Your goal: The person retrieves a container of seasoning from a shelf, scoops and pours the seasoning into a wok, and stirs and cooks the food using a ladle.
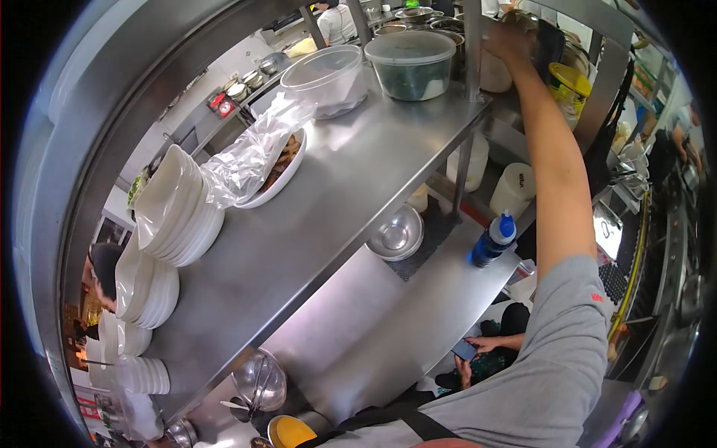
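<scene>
My right hand (509, 39) is stretched up to the far end of the upper steel shelf, among containers beside a metal post. It is dark and blurred there, and its fingers cannot be made out. A pale tub (494, 73) stands just below it, and a yellow-labelled bucket (569, 89) is to its right. Left of the post sits a lidded clear tub (410, 66) with dark green contents. My left hand is out of view.
The steel shelf (328, 187) carries stacked white bowls (175, 213), a foil-covered dish (261, 196) and a clear tub (323, 78). Below are metal bowls (396, 233) and a blue bottle (493, 240). Another person's hands hold a phone (464, 349) at lower right.
</scene>
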Action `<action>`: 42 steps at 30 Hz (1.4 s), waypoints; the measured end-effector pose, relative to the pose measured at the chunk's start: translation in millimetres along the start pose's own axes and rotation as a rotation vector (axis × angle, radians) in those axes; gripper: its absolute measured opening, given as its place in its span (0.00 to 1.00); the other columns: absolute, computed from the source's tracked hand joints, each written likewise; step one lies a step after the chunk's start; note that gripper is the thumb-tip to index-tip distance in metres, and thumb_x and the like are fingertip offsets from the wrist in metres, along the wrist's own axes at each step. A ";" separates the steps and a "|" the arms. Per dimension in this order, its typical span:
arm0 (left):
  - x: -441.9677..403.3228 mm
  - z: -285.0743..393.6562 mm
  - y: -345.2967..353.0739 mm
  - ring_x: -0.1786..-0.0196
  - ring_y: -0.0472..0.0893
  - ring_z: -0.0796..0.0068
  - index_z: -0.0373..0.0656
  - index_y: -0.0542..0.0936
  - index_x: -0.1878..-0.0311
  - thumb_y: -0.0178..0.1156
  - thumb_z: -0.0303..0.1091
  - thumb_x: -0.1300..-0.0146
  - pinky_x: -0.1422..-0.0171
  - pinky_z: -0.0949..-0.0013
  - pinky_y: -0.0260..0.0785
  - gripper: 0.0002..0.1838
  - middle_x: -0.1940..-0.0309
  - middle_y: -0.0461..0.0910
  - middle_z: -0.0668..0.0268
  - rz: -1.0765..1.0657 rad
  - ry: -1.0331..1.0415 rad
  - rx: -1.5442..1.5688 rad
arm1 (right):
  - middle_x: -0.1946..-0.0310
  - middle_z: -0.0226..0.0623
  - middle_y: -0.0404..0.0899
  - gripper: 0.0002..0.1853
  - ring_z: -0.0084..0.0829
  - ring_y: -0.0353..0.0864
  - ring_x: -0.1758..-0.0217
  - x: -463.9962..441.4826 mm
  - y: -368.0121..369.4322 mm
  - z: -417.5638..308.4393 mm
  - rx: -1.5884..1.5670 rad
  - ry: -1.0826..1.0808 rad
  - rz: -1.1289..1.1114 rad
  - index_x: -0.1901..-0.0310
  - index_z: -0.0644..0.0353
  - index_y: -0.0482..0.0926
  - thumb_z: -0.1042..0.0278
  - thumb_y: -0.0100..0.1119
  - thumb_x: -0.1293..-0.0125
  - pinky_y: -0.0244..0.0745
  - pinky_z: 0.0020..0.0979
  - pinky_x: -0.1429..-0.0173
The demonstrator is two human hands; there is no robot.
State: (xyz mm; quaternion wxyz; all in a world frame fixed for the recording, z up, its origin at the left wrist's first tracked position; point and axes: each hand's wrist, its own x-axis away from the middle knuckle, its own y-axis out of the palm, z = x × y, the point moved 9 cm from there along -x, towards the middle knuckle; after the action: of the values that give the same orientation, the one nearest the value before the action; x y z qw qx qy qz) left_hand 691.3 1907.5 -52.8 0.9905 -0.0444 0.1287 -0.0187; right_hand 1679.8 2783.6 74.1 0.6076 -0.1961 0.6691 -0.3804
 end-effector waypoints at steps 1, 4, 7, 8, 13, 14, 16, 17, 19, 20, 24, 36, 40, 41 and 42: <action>0.7 1.1 2.4 0.31 0.69 0.58 0.43 0.70 0.28 0.52 0.42 0.26 0.24 0.55 0.58 0.27 0.31 0.71 0.54 0.002 0.002 -0.002 | 0.31 0.50 0.74 0.45 0.53 0.76 0.30 0.5 -9.1 1.9 0.080 0.021 0.043 0.33 0.52 0.75 0.33 0.73 0.49 0.71 0.53 0.29; 1.1 8.0 4.5 0.31 0.69 0.58 0.43 0.70 0.28 0.52 0.41 0.27 0.25 0.55 0.59 0.26 0.31 0.71 0.54 0.004 0.017 -0.030 | 0.43 0.56 0.81 0.50 0.53 0.82 0.38 -52.4 86.3 18.5 -0.255 -0.225 -0.013 0.33 0.60 0.73 0.27 0.67 0.48 0.75 0.48 0.32; -3.6 9.6 5.8 0.32 0.70 0.58 0.42 0.70 0.28 0.53 0.39 0.27 0.26 0.55 0.60 0.26 0.32 0.72 0.54 -0.001 0.025 -0.052 | 0.40 0.58 0.79 0.56 0.52 0.81 0.36 -19.1 22.8 11.4 -0.137 -0.205 -0.038 0.34 0.70 0.71 0.25 0.68 0.50 0.73 0.46 0.29; -4.2 7.7 5.3 0.32 0.70 0.58 0.42 0.70 0.28 0.53 0.39 0.27 0.26 0.55 0.60 0.26 0.32 0.72 0.54 0.001 0.027 -0.056 | 0.39 0.58 0.79 0.57 0.52 0.80 0.36 -20.0 22.3 9.8 -0.166 -0.206 -0.085 0.34 0.70 0.70 0.24 0.68 0.51 0.73 0.46 0.28; -11.1 5.7 -4.0 0.33 0.71 0.58 0.42 0.70 0.29 0.55 0.36 0.28 0.27 0.55 0.62 0.26 0.34 0.73 0.53 -0.002 0.037 -0.081 | 0.35 0.56 0.77 0.60 0.51 0.78 0.32 -34.0 54.0 16.0 -0.219 -0.139 -0.176 0.32 0.64 0.71 0.20 0.68 0.57 0.73 0.46 0.29; -14.2 5.4 -6.3 0.33 0.72 0.58 0.42 0.70 0.29 0.55 0.36 0.28 0.27 0.55 0.63 0.26 0.34 0.73 0.53 -0.005 0.041 -0.083 | 0.35 0.55 0.77 0.60 0.51 0.78 0.32 -33.1 55.7 18.2 -0.203 -0.143 -0.194 0.31 0.62 0.71 0.20 0.68 0.57 0.73 0.46 0.29; -21.1 0.3 -11.0 0.34 0.72 0.58 0.42 0.70 0.29 0.55 0.35 0.29 0.27 0.55 0.63 0.26 0.34 0.73 0.53 -0.011 0.047 -0.088 | 0.35 0.53 0.78 0.59 0.51 0.78 0.32 -20.0 36.1 12.4 -0.171 -0.153 -0.224 0.30 0.58 0.71 0.20 0.68 0.58 0.74 0.45 0.30; -26.0 -1.6 -14.2 0.34 0.72 0.59 0.42 0.70 0.29 0.56 0.35 0.29 0.28 0.55 0.64 0.26 0.35 0.73 0.53 -0.013 0.051 -0.088 | 0.35 0.52 0.78 0.58 0.51 0.78 0.32 -10.5 21.1 8.8 -0.189 -0.154 -0.211 0.30 0.58 0.72 0.22 0.68 0.58 0.74 0.45 0.30; -33.3 -6.9 -22.4 0.35 0.73 0.59 0.41 0.70 0.29 0.56 0.34 0.29 0.28 0.55 0.64 0.26 0.35 0.74 0.53 -0.019 0.059 -0.094 | 0.36 0.52 0.79 0.57 0.50 0.79 0.33 25.4 -26.5 -4.8 -0.226 -0.162 -0.189 0.30 0.58 0.73 0.24 0.69 0.58 0.74 0.45 0.31; -36.6 -10.1 -28.3 0.35 0.73 0.59 0.41 0.70 0.29 0.56 0.33 0.29 0.28 0.55 0.65 0.26 0.35 0.74 0.53 -0.020 0.064 -0.098 | 0.37 0.53 0.79 0.55 0.50 0.79 0.34 43.3 -52.5 -6.2 -0.244 -0.126 -0.180 0.31 0.57 0.74 0.25 0.68 0.57 0.74 0.45 0.31; -49.0 -23.8 -58.3 0.36 0.74 0.59 0.41 0.70 0.29 0.57 0.31 0.30 0.29 0.55 0.66 0.26 0.36 0.75 0.53 -0.022 0.088 -0.102 | 0.39 0.51 0.81 0.50 0.52 0.77 0.32 76.4 -111.6 -3.2 -0.364 -0.091 -0.070 0.30 0.53 0.75 0.32 0.69 0.55 0.73 0.50 0.32; -102.0 -80.3 -95.9 0.38 0.77 0.59 0.40 0.70 0.30 0.60 0.26 0.32 0.32 0.55 0.70 0.27 0.39 0.77 0.52 -0.089 0.125 -0.109 | 0.34 0.55 0.71 0.48 0.57 0.72 0.34 220.7 -293.8 0.4 -0.246 -0.262 0.516 0.28 0.53 0.73 0.47 0.75 0.54 0.68 0.49 0.29; -122.4 -102.4 -115.0 0.39 0.77 0.59 0.40 0.70 0.30 0.61 0.24 0.33 0.33 0.55 0.72 0.27 0.40 0.77 0.52 -0.132 0.185 -0.106 | 0.35 0.56 0.74 0.49 0.54 0.74 0.33 277.3 -379.4 -3.8 -0.505 -0.357 0.490 0.28 0.60 0.72 0.48 0.74 0.54 0.67 0.47 0.27; -128.2 -110.0 -129.1 0.40 0.78 0.59 0.40 0.70 0.30 0.61 0.23 0.33 0.33 0.55 0.72 0.27 0.40 0.78 0.52 -0.157 0.244 -0.115 | 0.35 0.56 0.75 0.49 0.53 0.75 0.33 297.9 -399.3 -10.8 -0.609 -0.417 0.478 0.28 0.60 0.71 0.48 0.74 0.54 0.67 0.47 0.28; -132.6 -117.2 -138.5 0.40 0.78 0.59 0.40 0.70 0.30 0.62 0.23 0.33 0.33 0.55 0.72 0.28 0.40 0.78 0.52 -0.193 0.359 -0.133 | 0.34 0.57 0.74 0.51 0.50 0.74 0.31 316.2 -415.7 -15.4 -0.781 -0.385 0.361 0.27 0.64 0.70 0.46 0.73 0.53 0.65 0.46 0.26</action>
State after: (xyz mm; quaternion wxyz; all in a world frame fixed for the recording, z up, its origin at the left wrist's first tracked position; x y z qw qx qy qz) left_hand 529.6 1766.3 -119.2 0.9402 -0.1180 0.2992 -0.1126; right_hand 1523.5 2295.2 174.5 0.6577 -0.3574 0.6608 0.0547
